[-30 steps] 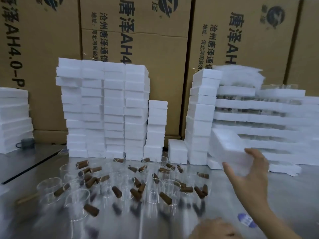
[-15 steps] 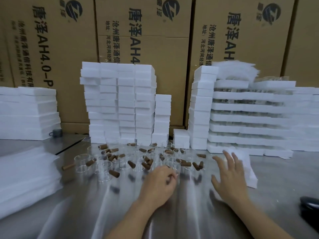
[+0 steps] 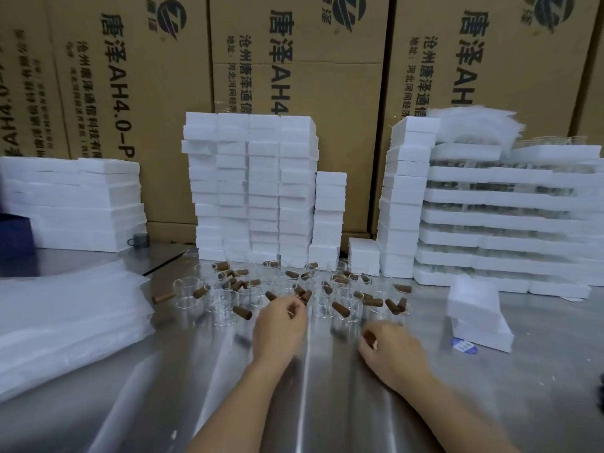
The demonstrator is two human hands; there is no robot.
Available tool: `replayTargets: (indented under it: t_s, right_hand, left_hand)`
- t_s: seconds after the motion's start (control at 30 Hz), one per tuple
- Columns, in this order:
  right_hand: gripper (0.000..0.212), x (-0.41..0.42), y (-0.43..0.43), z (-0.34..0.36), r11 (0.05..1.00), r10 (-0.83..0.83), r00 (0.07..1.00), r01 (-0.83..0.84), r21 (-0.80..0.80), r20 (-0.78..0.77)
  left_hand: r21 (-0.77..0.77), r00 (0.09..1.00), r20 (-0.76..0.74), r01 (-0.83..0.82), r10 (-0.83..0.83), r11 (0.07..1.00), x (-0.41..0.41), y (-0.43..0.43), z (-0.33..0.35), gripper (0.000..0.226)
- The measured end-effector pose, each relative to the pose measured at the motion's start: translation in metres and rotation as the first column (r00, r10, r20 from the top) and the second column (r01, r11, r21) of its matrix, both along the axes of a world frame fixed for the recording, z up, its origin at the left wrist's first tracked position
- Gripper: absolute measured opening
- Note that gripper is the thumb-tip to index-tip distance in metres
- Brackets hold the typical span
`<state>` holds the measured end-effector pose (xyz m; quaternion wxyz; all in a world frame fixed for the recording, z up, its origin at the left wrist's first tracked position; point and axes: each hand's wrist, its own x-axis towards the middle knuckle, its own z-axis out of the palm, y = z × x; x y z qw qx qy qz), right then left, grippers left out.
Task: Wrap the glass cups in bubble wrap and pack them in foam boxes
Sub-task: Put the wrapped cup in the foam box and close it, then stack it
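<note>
Bubble wrap (image 3: pixel 65 328): a flat stack of sheets on the left of the desk (image 3: pixel 196 397). Its right edge stops near the cups, with a narrow bare strip between.
Foam slabs (image 3: pixel 81 204): piled at the back left against the cartons (image 3: pixel 294 60), with a small grey mug (image 3: pixel 140 239) at their right foot.
Foam box tower (image 3: pixel 251 191): several columns standing just behind the cups and closing the far side.
Glass cups (image 3: pixel 225 299): clear, with brown handles, crowded upright in mid-desk from the tower's foot to the hands.
Left hand (image 3: pixel 281 328): at the cluster's near edge with its fingers curled. Blur hides whether they grip a cup.
Open desk: bare metal runs from the cups to the near edge, under both forearms.
Right hand (image 3: pixel 392 351): just right of the left hand and apart from it, its fingers curled round a brown handle (image 3: pixel 369 337).
Loose foam box (image 3: pixel 474 308): lies alone to the right of the cups, with a clear gap between it and the right hand.
Tray stack (image 3: pixel 510 223): foam layers with glassware between them, walling the back right.
</note>
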<state>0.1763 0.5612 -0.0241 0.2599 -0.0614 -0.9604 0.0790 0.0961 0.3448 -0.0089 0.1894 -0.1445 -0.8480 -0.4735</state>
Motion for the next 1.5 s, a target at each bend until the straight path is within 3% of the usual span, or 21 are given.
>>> replayTargets:
  t_s: [0.13,0.3,0.5,0.7,0.8,0.87,0.97,1.03,1.07,1.13,1.23,1.33,1.43,1.5]
  right_hand:
    - [0.022,-0.026,-0.040,-0.002,0.937,-0.095,0.994,0.107,-0.333,0.052]
    - [0.039,-0.039,-0.041,0.001,0.720,-0.213,0.975,0.200,-0.664,0.062]
    - [0.063,-0.043,-0.039,0.006,0.722,-0.214,0.974,0.208,-0.660,0.074]
    - [0.050,-0.042,-0.035,0.010,0.717,-0.187,0.977,0.205,-0.666,0.100]
    - [0.056,-0.040,-0.033,0.009,0.730,-0.165,0.982,0.186,-0.658,0.094]
    - [0.059,-0.041,-0.030,0.010,0.752,-0.164,0.982,0.185,-0.632,0.093]
    - [0.055,-0.042,-0.031,0.011,0.783,-0.161,0.980,0.198,-0.590,0.115]
    - [0.052,-0.042,-0.033,0.011,0.791,-0.149,0.982,0.187,-0.582,0.113]
    - [0.052,-0.042,-0.034,0.011,0.793,-0.136,0.984,0.176,-0.583,0.112]
    - [0.054,-0.043,-0.034,0.010,0.788,-0.115,0.988,0.151,-0.597,0.099]
    - [0.054,-0.042,-0.034,0.009,0.790,-0.109,0.990,0.143,-0.596,0.093]
    - [0.054,-0.044,-0.032,0.008,0.795,-0.104,0.992,0.130,-0.592,0.078]
    - [0.055,-0.046,-0.030,0.007,0.799,-0.099,0.992,0.123,-0.589,0.073]
    - [0.056,-0.048,-0.029,0.006,0.796,-0.097,0.992,0.122,-0.592,0.075]
  left_hand:
    - [-0.175,1.000,0.017,0.013,-0.011,0.984,0.004,0.003,-0.009,0.021]
    - [-0.190,1.000,0.018,0.023,-0.020,0.981,0.002,0.002,-0.009,0.021]
    - [-0.192,0.999,0.016,0.043,-0.041,0.981,-0.001,0.003,-0.012,0.021]
    - [-0.161,0.997,-0.051,0.042,-0.051,0.986,0.007,0.004,-0.002,0.021]
    - [-0.016,0.986,-0.163,-0.044,0.040,0.999,0.005,-0.019,0.028,0.019]
    - [-0.032,0.948,-0.271,-0.182,0.166,0.983,-0.007,-0.061,0.059,0.016]
    - [-0.254,0.816,-0.455,-0.502,0.356,0.827,-0.029,-0.153,0.099,0.018]
    - [-0.386,0.747,-0.445,-0.658,0.495,0.646,-0.045,-0.219,0.116,0.028]
    - [-0.464,0.723,-0.372,-0.688,0.582,0.558,-0.053,-0.250,0.120,0.037]
    - [-0.636,0.686,-0.132,-0.612,0.716,0.470,-0.063,-0.299,0.117,0.061]
    - [-0.777,0.689,0.163,-0.351,0.706,0.523,-0.075,-0.333,0.094,0.076]
    - [-0.867,0.731,0.199,-0.178,0.653,0.465,-0.080,-0.340,0.072,0.058]
    - [-0.904,0.739,0.088,-0.223,0.668,0.365,-0.076,-0.342,0.076,0.052]
    - [-0.890,0.709,0.070,-0.274,0.702,0.365,-0.069,-0.342,0.084,0.050]
